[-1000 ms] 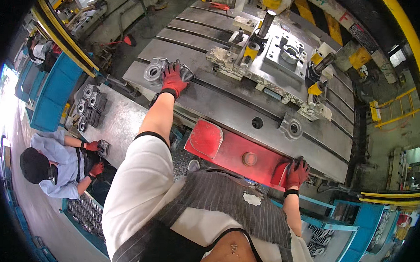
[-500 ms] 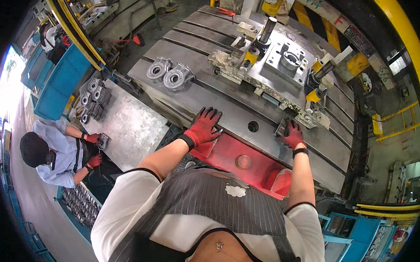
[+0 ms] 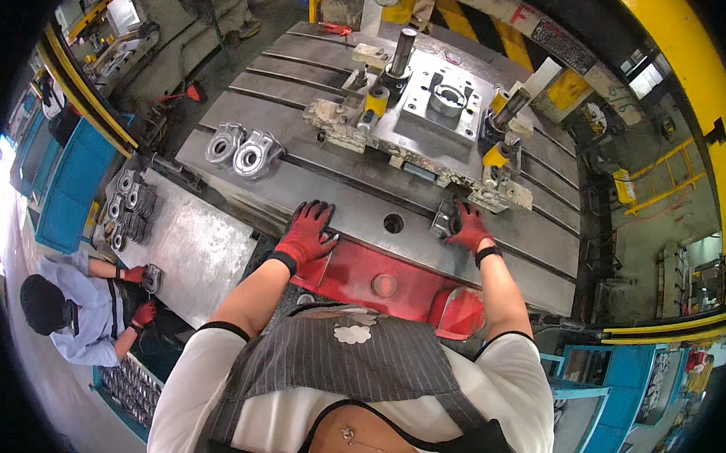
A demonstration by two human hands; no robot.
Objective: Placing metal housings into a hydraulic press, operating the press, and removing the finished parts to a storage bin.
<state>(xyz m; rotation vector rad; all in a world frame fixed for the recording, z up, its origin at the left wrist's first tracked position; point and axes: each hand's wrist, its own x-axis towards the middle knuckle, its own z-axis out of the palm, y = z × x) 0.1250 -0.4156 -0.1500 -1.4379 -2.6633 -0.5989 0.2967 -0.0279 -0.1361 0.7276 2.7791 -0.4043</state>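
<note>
While left hand (image 3: 306,236) lies spread flat on press bed (image 3: 364,206), right hand (image 3: 468,229) grips half-hidden metal casting (image 3: 443,219); grasp partly obscured

Two castings (image 3: 242,150) on the press bed (image 3: 332,197), two gloved hands (image 3: 306,234).

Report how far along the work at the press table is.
Done: two cast metal parts lie at the table's left end. In hand: the right hand grips a metal part beside the fixture; the left hand rests flat on the table edge. Left: the fixture's centre nest looks empty.
</note>
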